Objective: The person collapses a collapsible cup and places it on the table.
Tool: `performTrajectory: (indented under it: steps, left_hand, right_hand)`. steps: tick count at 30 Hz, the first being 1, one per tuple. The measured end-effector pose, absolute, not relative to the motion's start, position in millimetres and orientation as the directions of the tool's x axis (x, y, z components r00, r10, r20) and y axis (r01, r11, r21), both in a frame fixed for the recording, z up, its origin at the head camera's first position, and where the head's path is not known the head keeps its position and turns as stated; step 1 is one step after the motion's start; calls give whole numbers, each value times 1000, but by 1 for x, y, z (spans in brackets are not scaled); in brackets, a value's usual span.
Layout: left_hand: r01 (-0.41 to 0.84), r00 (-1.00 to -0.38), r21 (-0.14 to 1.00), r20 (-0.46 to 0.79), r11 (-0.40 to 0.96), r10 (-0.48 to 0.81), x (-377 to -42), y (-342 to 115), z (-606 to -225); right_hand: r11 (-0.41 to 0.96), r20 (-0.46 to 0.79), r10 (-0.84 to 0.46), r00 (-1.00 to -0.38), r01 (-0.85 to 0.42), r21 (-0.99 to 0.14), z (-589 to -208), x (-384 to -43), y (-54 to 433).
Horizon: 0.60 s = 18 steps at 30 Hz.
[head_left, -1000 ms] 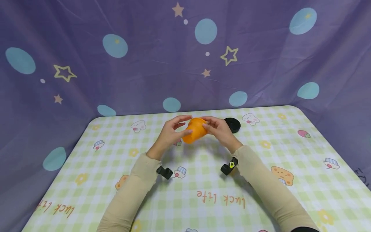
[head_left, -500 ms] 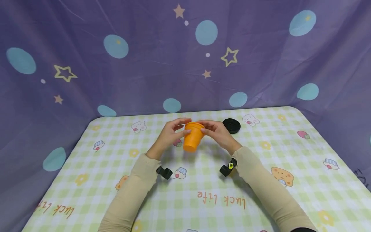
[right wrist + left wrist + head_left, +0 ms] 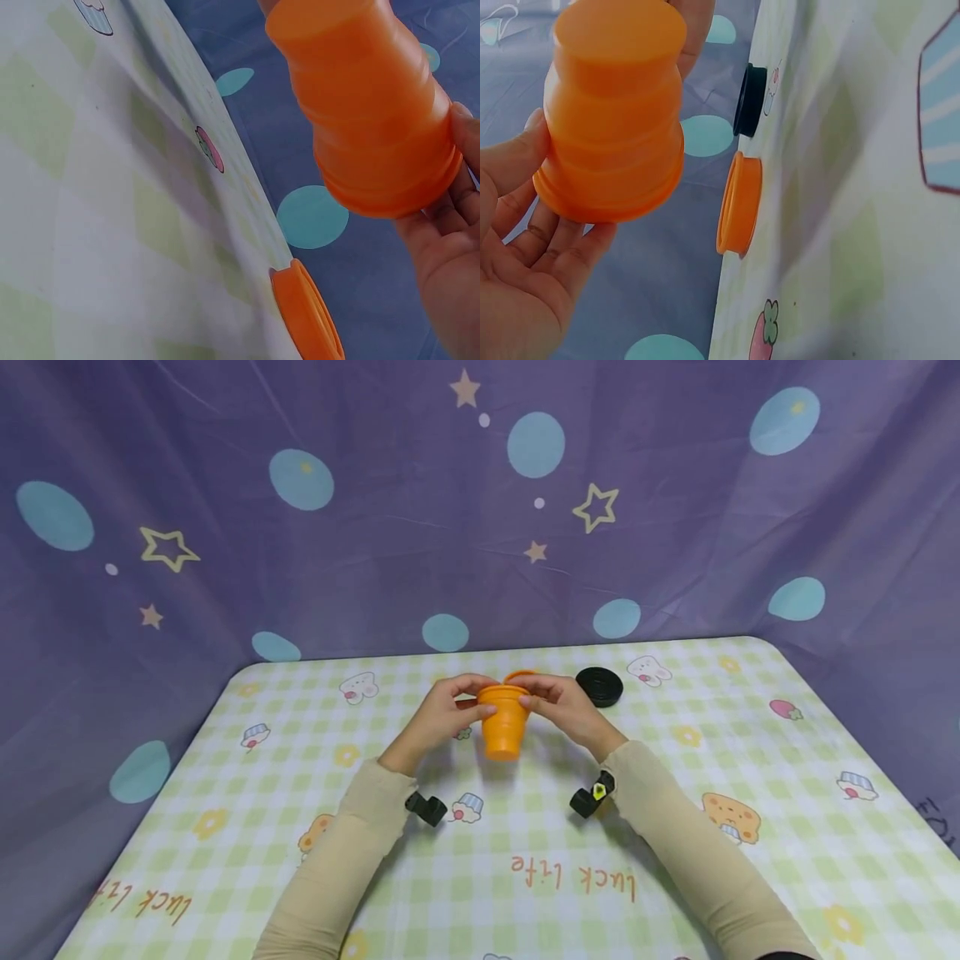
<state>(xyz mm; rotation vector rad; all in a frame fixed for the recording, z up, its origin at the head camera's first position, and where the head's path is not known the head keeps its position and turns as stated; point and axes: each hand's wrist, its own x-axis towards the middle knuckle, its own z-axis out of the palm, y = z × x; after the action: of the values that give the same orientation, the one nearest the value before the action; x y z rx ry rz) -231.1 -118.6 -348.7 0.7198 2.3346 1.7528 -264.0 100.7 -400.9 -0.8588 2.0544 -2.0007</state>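
Note:
An orange ribbed cup [image 3: 502, 727] with stepped, collapsible-looking walls is held upright between both hands, a little above the table. My left hand [image 3: 444, 714] grips its left side, thumb on the near wall and fingers up at the rim. On the opposite side, my right hand [image 3: 568, 710] pinches the rim area in the same way. Both wrist views show the cup's narrow base and its bulging rings. A round orange piece like a lid [image 3: 740, 206] rests on the table behind the cup, mostly covered by the hands in the head view.
A black round ridged disc [image 3: 598, 686] lies on the table just beyond my right hand. The tablecloth [image 3: 420, 893] is green checked with printed cartoons. A purple patterned curtain [image 3: 375, 560] hangs along the table's far edge.
From a tilted pose, the cup has swung upright and come slightly lower, its base now pointing down. Both hands stay on it. The orange lid-like piece has come into view behind.

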Motion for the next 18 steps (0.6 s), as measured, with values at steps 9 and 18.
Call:
performTrajectory:
  steps: [9,18]
  left_hand:
    - [305,-886,922,182,238,427,-230,-114,-347]
    - [313,-901,912,196,266,386,-238,-110,-364]
  right_hand:
    - [-73,240,-525,-817,-237,-969,-400,-262,104]
    - [9,239,-538,-808,-289,-957,-401,-263,107]
